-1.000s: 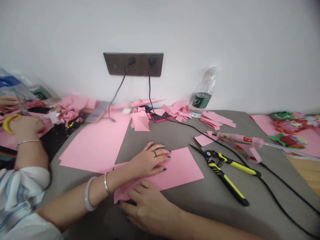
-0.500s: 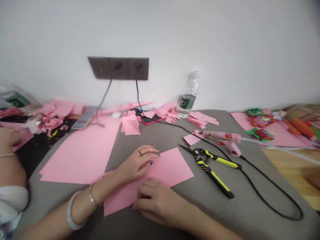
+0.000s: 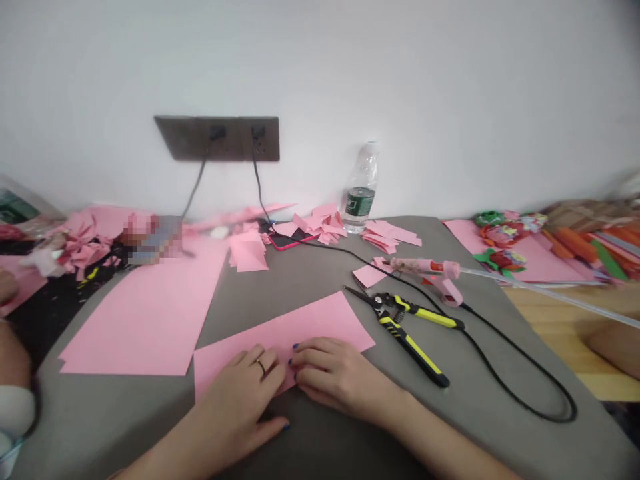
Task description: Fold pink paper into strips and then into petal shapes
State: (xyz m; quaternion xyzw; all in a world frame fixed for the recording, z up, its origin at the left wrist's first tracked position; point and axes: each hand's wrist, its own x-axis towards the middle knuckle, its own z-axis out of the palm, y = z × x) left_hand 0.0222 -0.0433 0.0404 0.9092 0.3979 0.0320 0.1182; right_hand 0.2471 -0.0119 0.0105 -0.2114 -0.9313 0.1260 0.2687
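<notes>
A folded sheet of pink paper lies slantwise on the grey table in front of me. My left hand rests on its near part, fingers bent down onto the sheet and thumb spread away over the tabletop. Close beside it, my right hand lies along the near edge with its fingertips on the paper; its thumb is hidden. Neither hand grips anything. Green-and-black handled pliers lie with jaws apart to the right of the sheet.
Larger pink sheets lie at left. Behind stand a water bottle and cut pink pieces. A pink glue gun with a looping black cord is at right, near paper flowers. Another person's arm shows at far left.
My left hand has come back from the sheet's far edge to its near part. My right hand has shifted slightly forward and right, its fingers straighter. The view has turned slightly right.
</notes>
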